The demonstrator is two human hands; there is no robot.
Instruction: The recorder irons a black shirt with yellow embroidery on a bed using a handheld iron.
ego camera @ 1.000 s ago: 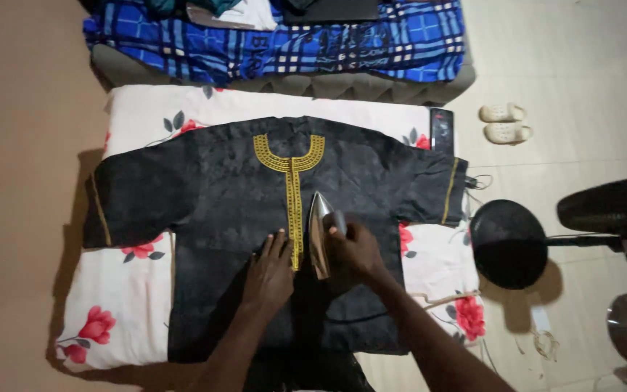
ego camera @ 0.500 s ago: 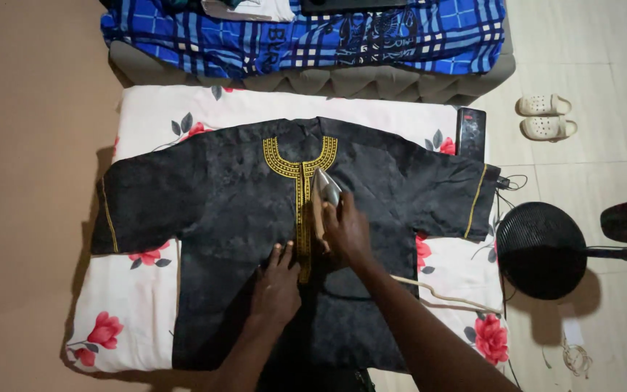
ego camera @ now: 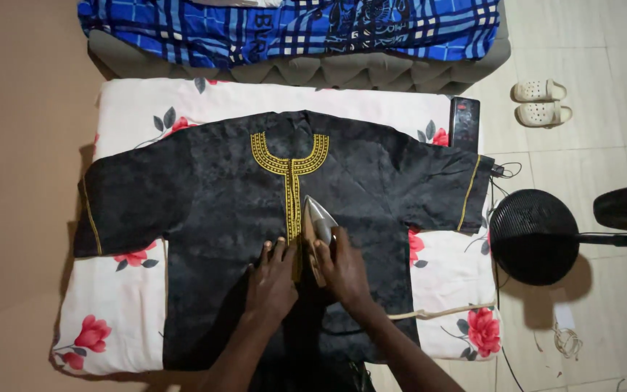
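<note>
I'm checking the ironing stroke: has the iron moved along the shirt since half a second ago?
Yes. The iron has slid down the gold placket, away from the collar, toward the person.

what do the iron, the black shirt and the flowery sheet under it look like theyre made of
Iron: the body looks like bare polished metal, since it gleams silver-grey; its handle is hidden under the right hand.
Black shirt: woven cloth with a faint mottled sheen, perhaps brocade or damask; the yellow neck trim looks embroidered.
Flowery sheet: matte printed fabric, likely cotton or a blend, lying soft over padding.
</note>
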